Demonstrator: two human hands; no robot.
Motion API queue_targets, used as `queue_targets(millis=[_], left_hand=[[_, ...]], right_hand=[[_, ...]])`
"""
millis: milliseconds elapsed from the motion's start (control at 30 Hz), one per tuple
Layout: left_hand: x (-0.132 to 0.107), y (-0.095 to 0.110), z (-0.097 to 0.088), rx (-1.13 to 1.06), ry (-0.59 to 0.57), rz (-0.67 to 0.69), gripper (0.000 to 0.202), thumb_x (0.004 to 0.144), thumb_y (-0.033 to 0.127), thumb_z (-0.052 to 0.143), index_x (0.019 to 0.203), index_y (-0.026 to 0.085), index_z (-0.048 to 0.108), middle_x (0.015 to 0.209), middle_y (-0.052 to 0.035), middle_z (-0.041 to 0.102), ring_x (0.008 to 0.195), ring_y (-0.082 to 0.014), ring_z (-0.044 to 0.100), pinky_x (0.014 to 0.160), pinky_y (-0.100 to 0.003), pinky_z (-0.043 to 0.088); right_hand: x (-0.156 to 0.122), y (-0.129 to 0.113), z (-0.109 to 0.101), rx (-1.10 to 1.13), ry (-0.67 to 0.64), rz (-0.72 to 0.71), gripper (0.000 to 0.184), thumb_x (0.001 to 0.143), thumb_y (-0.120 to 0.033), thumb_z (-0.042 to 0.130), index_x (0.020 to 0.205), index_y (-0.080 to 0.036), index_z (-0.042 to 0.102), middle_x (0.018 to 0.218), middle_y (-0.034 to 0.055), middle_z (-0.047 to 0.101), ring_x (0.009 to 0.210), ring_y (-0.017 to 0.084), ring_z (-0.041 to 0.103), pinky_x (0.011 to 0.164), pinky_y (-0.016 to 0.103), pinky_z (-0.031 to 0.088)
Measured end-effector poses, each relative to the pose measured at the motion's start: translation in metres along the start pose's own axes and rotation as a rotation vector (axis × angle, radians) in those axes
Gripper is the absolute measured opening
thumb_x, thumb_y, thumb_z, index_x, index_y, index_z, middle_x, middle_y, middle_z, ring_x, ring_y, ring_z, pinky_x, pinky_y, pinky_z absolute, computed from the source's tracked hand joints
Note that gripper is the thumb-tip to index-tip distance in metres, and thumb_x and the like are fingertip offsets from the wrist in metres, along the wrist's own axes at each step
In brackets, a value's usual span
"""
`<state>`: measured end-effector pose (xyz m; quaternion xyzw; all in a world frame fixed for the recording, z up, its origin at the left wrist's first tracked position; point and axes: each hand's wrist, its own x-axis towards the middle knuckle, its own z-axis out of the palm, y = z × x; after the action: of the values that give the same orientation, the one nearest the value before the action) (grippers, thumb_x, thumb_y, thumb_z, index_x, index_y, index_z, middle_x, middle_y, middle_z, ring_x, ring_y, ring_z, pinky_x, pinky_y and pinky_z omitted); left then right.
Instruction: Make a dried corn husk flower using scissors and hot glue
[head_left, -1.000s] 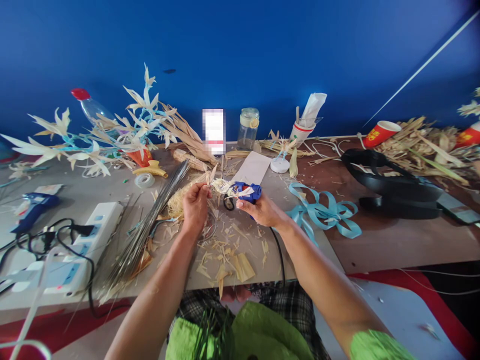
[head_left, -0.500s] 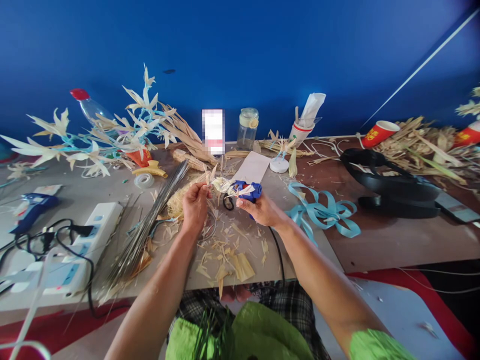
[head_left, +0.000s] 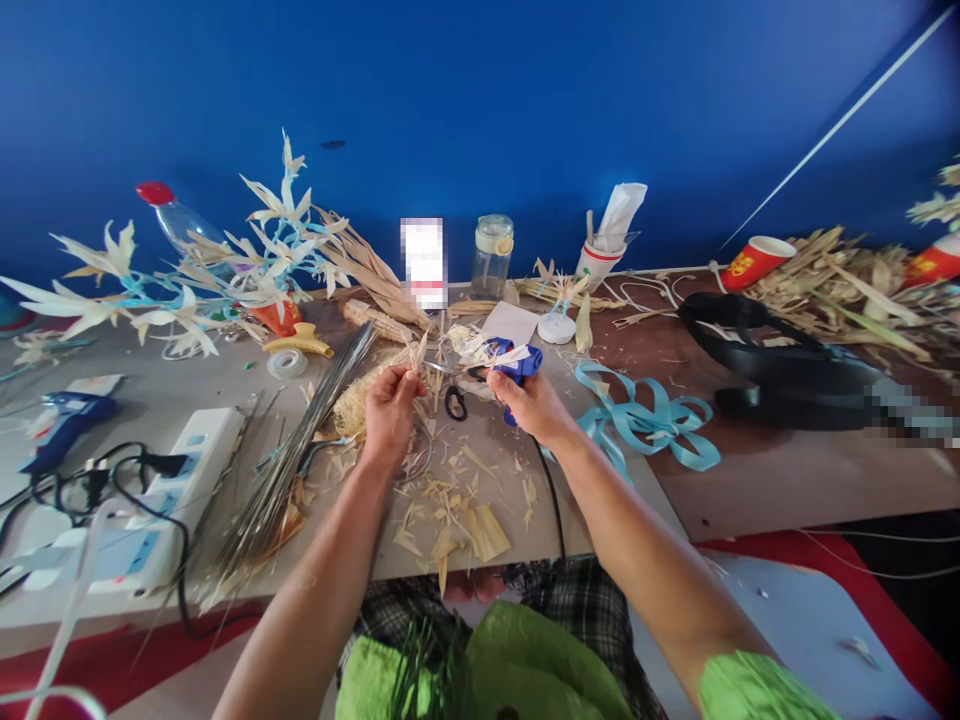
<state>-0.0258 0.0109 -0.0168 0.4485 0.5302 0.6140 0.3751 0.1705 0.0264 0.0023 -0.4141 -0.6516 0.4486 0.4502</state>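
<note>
My left hand (head_left: pixel 391 408) is closed in a pinch on a small pale corn husk piece (head_left: pixel 415 350), whose tips stick up past my fingers. My right hand (head_left: pixel 538 408) is wrapped round a blue glue gun (head_left: pixel 527 362), its nose turned toward my left hand. Pale husk strips (head_left: pixel 471 345) lie at the front of the gun; whether my right fingers also hold some I cannot tell. Between my hands lies a pair of scissors with black handles (head_left: pixel 455 403). Husk scraps (head_left: pixel 484 532) are strewn on the table (head_left: pixel 600 530) below.
Left are a husk flower branch (head_left: pixel 187 300), a bundle of thin wires (head_left: pixel 300 450), a power strip (head_left: pixel 180 490) and a second glue gun (head_left: pixel 71 425). Right are blue ribbon (head_left: pixel 652 420) and a black visor-like object (head_left: pixel 780 370). A glass jar (head_left: pixel 492 255) stands behind.
My right hand has moved the glue gun a little right, away from my left hand. The gap between them is wider, and more of the scissors shows. My left hand keeps its pinch.
</note>
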Motion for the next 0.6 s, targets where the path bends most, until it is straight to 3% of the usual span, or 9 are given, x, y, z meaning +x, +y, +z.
queue_targets(millis=[200, 300, 433, 600], left_hand=[[0.003, -0.005, 0.001, -0.097, -0.008, 0.0, 0.024, 0.076, 0.042, 0.063, 0.078, 0.018, 0.058, 0.064, 0.0011, 0.054, 0.06, -0.011, 0.05, 0.063, -0.025, 0.042], [0.003, -0.006, 0.0, -0.133, -0.03, 0.011, 0.024, 0.075, 0.041, 0.064, 0.079, 0.019, 0.057, 0.066, 0.0013, 0.054, 0.062, -0.0108, 0.05, 0.065, -0.025, 0.042], [0.002, -0.003, 0.001, -0.166, -0.056, 0.02, 0.025, 0.073, 0.041, 0.066, 0.08, 0.019, 0.057, 0.067, 0.0018, 0.054, 0.062, -0.0102, 0.051, 0.066, -0.025, 0.043], [-0.001, 0.0, 0.002, -0.169, -0.091, 0.029, 0.024, 0.076, 0.041, 0.064, 0.078, 0.019, 0.054, 0.067, 0.0012, 0.053, 0.063, -0.0105, 0.051, 0.067, -0.025, 0.044]], right_hand=[[0.003, 0.006, -0.004, -0.397, 0.161, 0.188, 0.045, 0.08, -0.061, 0.049, 0.066, -0.018, 0.051, 0.056, 0.0017, 0.049, 0.059, 0.017, 0.05, 0.056, 0.026, 0.032], [0.006, 0.011, -0.003, -0.634, 0.183, 0.237, 0.04, 0.082, -0.055, 0.05, 0.08, -0.016, 0.058, 0.076, 0.0101, 0.062, 0.076, 0.023, 0.06, 0.064, 0.028, 0.036], [0.007, 0.016, -0.003, -0.818, 0.21, 0.299, 0.045, 0.082, -0.054, 0.05, 0.098, -0.013, 0.059, 0.101, 0.0174, 0.062, 0.097, 0.029, 0.059, 0.081, 0.035, 0.039], [0.009, 0.023, -0.009, -0.857, 0.292, 0.371, 0.048, 0.08, -0.048, 0.056, 0.112, -0.012, 0.057, 0.109, 0.0197, 0.058, 0.106, 0.032, 0.054, 0.09, 0.044, 0.037]])
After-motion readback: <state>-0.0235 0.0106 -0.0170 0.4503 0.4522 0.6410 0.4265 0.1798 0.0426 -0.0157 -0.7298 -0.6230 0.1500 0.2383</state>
